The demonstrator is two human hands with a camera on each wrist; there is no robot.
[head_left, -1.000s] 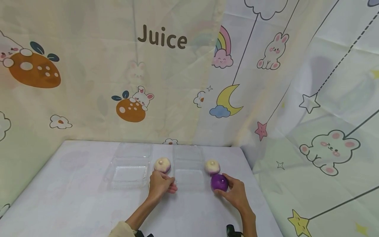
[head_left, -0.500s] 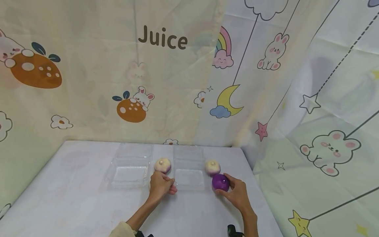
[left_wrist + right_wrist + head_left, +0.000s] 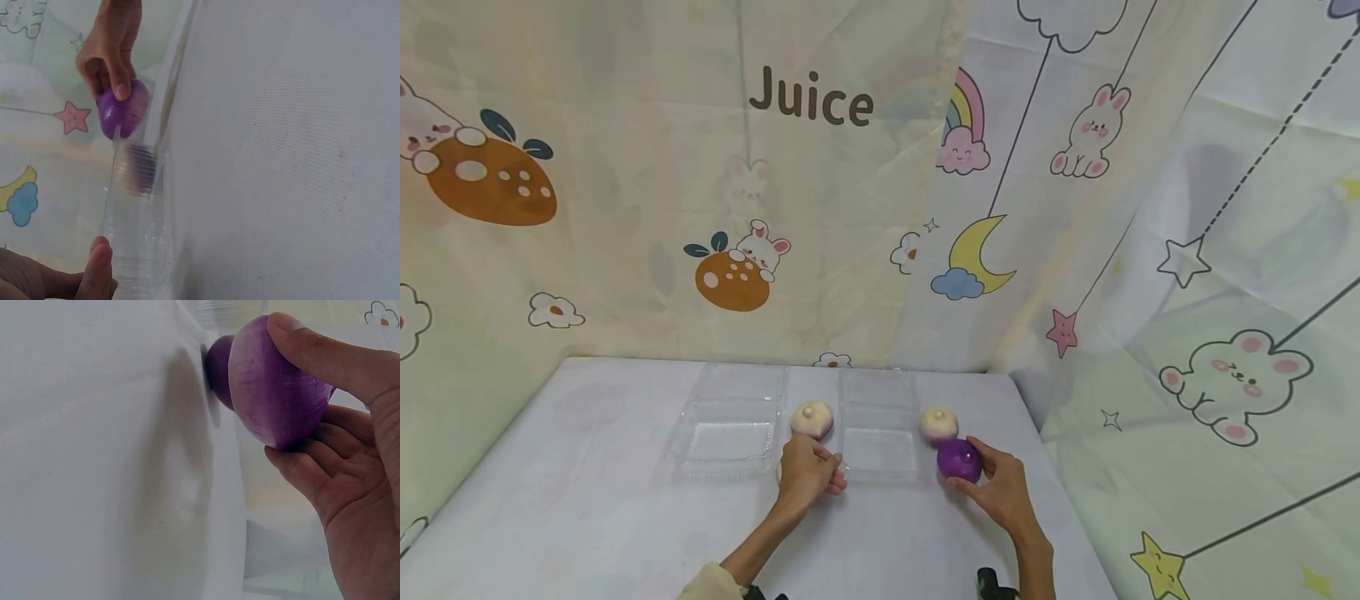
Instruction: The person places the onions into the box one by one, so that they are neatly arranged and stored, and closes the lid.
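Curled round the round purple bun [image 3: 958, 460], the right hand [image 3: 1000, 492] holds it near the table's right edge; keep fingers low. Left hand [image 3: 806, 472] pinches the clear plastic clamshell box [image 3: 878, 437], steadying its front-left corner.

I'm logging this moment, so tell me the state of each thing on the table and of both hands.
Purple ball: gripped by the right hand, off to the right of the nearer tray.
Right clear tray: lid open, empty, left hand holding its front corner.
Left clear tray: lid open, empty.
Two pale balls: resting on the table, untouched.
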